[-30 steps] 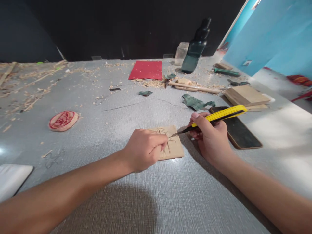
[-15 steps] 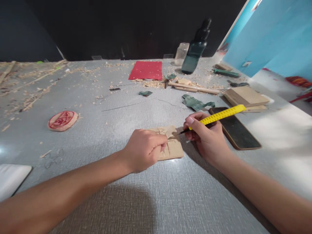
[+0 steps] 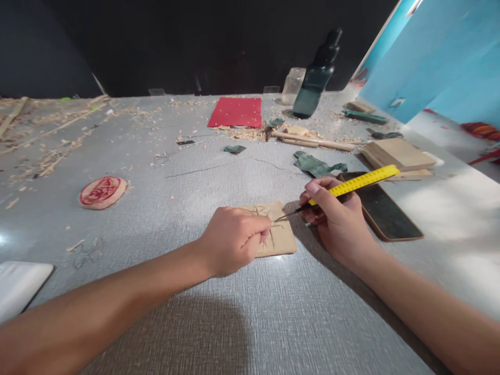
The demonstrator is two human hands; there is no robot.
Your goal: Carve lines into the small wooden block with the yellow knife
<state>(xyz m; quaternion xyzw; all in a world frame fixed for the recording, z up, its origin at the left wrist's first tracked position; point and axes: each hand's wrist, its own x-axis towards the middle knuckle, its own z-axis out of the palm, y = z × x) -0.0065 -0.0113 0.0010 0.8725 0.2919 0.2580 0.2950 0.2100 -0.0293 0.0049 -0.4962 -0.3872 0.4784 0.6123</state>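
A small tan wooden tile (image 3: 282, 237) with carved lines lies on the grey table (image 3: 219, 187) in front of me. My left hand (image 3: 232, 240) is curled into a fist on the tile's left part, pressing it down and hiding half of it. My right hand (image 3: 338, 221) is closed around a yellow utility knife (image 3: 357, 182). The knife's dark blade tip touches the tile's upper middle, right beside my left fingers.
A dark phone (image 3: 383, 211) lies just right of my right hand. Wooden blocks (image 3: 396, 152), green scraps (image 3: 316, 165), sticks, a red sheet (image 3: 235, 112), a dark bottle (image 3: 318, 75) and a jar stand farther back. A round red-carved stamp (image 3: 102, 191) sits left. Wood shavings litter the far left.
The knife's blade tip has shifted slightly across the tile, and my right hand tilted the handle down and back up. My left hand has stayed on the tile.
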